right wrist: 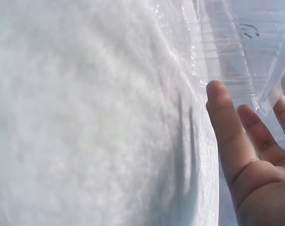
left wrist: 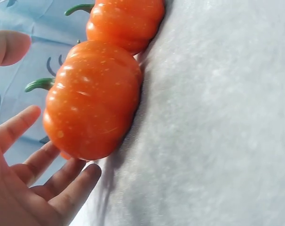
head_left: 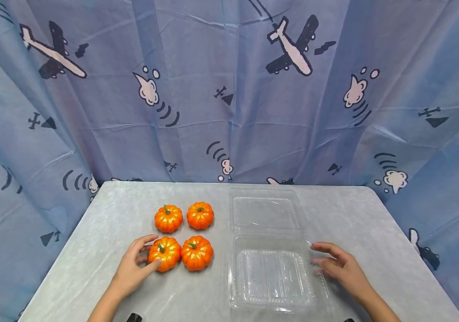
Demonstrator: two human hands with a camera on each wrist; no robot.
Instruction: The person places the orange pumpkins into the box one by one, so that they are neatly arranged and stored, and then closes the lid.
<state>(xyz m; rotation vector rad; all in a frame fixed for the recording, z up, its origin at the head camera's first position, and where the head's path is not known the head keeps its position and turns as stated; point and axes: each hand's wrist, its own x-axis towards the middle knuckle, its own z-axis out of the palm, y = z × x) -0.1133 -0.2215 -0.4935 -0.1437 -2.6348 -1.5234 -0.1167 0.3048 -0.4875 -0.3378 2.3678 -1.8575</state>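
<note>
Four small orange pumpkins with green stems sit in a two-by-two square on the grey table [head_left: 104, 232]. My left hand [head_left: 149, 252] cups the near-left pumpkin [head_left: 166, 254], thumb above and straight fingers at its near side. In the left wrist view the spread fingers [left wrist: 62, 181] reach just under this pumpkin [left wrist: 93, 99], without closing on it. A clear plastic clamshell box [head_left: 271, 277] lies open to the right, its lid [head_left: 265, 213] flat behind it. My right hand [head_left: 320, 256] rests at the box's right edge, fingertips [right wrist: 222, 108] against the clear rim [right wrist: 227, 56].
The near-right pumpkin [head_left: 197, 253] touches the one by my left hand; two more pumpkins [head_left: 168, 218] [head_left: 200, 215] stand just behind. A blue curtain [head_left: 229, 98] printed with aeroplanes surrounds the table on three sides.
</note>
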